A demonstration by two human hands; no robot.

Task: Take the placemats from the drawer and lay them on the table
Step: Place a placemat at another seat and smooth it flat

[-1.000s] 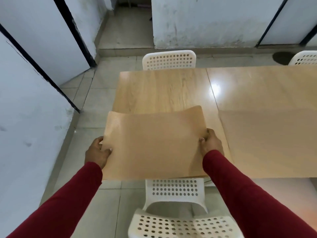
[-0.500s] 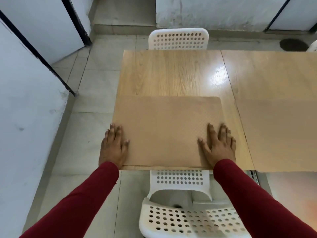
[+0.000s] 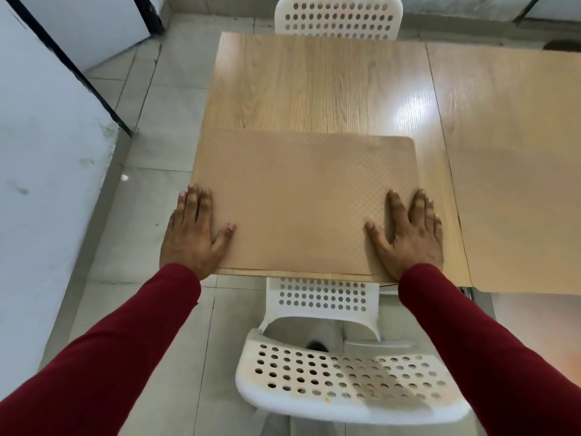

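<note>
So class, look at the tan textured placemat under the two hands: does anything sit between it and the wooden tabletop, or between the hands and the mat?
Nothing visible does. The tan textured placemat lies flat on the wooden table, and the left hand and right hand press straight on it.

second placemat (image 3: pixel 515 215) cut off at right edge; far chair (image 3: pixel 338 17) top cropped
</note>
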